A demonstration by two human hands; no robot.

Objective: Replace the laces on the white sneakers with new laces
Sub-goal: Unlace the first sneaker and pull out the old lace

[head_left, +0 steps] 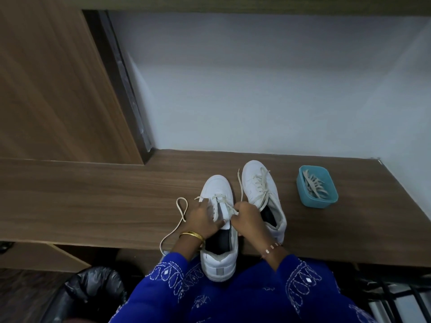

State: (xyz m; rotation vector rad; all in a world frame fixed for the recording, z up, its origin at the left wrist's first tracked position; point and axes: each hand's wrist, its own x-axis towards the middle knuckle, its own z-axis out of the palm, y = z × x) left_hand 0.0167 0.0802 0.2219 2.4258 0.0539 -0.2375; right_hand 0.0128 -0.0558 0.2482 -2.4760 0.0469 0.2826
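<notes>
Two white sneakers stand on the wooden desk (93, 201). The near sneaker (218, 187) is partly laced, its heel hanging over the desk's front edge. My left hand (204, 217) rests on its left side and holds the tongue area. My right hand (246, 217) pinches the cream lace (224, 201) near the eyelets. One loose end of that lace (180, 213) loops to the left across the desk, and another end (240, 183) runs up between the shoes. The far sneaker (263, 190) on the right is fully laced.
A blue plastic tub (326, 199) holding more laces stands at the right on the desk. A wooden cabinet panel (58, 89) rises at the left and a white wall (256, 89) behind. A black bin bag (93, 290) sits below the desk at the left.
</notes>
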